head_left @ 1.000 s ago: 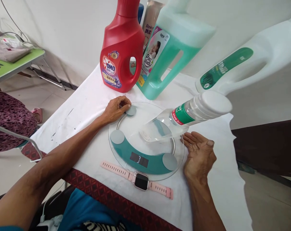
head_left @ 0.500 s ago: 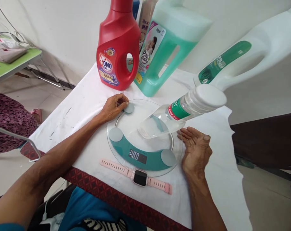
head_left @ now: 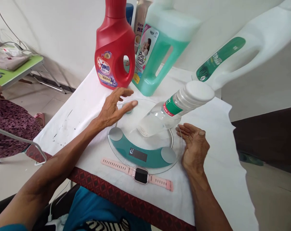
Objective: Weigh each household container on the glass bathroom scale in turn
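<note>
A round glass weighing scale (head_left: 150, 157) with a teal band and small display lies on the white cloth. On its glass stands a clear bottle (head_left: 157, 118) with a white cap and a green and red label. My left hand (head_left: 115, 107) hovers over the scale's far left rim, thumb and fingers apart, holding nothing. Beside the right rim rests my right hand (head_left: 195, 144), palm turned inward, fingers loosely stretched at the glass edge. A pink-strapped smartwatch (head_left: 141, 175) lies along the near edge of the scale.
Behind the scale stand a red detergent bottle (head_left: 114, 48), a green jug (head_left: 147, 77) and a large white bottle (head_left: 251, 48). A brownish bottle (head_left: 138, 19) is partly hidden behind them. Off to the left are a green table (head_left: 20, 70) and a person in a patterned garment (head_left: 13, 125).
My left hand has lifted off the scale's far left pad and opened, moving slightly right. The display digits have changed and are now mostly dark. My right hand stays nearly still.
</note>
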Motion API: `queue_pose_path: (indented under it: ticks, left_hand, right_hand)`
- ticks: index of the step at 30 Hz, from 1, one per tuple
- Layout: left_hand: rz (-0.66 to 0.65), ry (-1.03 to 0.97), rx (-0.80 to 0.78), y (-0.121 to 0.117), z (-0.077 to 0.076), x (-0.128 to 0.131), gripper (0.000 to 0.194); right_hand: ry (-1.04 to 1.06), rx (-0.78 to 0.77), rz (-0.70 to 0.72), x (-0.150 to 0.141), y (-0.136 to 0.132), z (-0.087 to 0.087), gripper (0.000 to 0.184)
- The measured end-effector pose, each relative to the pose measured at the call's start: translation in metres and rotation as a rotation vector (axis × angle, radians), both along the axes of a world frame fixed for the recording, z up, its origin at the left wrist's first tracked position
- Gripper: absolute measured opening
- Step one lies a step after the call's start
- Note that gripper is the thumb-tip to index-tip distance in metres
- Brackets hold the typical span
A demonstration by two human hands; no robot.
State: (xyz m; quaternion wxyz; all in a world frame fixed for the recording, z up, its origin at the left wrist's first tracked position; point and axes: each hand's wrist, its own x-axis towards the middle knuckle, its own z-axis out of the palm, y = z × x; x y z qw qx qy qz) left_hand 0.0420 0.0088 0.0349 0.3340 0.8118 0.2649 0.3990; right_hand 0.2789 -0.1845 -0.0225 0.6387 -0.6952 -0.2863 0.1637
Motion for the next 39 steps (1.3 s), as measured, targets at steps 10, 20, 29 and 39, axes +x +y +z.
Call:
queue_pose_path:
  ticks: [10, 20, 29, 39]
  left_hand:
    - [-0.279, 0.050, -0.126, -0.046, 0.007, 0.045, 0.112]
    - [0.075, -0.059, -0.164, -0.047, 0.023, 0.025, 0.048]
    - [0.567, -0.018, 0.021, 0.041, 0.026, -0.036, 0.044]
    - [0.567, 0.009, -0.006, 0.081, -0.020, -0.028, 0.051]
  right_hand:
    - [0.006, -0.036, 0.018, 0.002, 0.001, -0.002, 0.069]
    - [0.047, -0.050, 0.037, 0.008, -0.002, -0.001, 0.073]
    - [0.059, -0.095, 0.028, 0.011, 0.003, 0.005, 0.085]
    - [0.072, -0.020, -0.014, 0.012, 0.002, 0.004, 0.075]
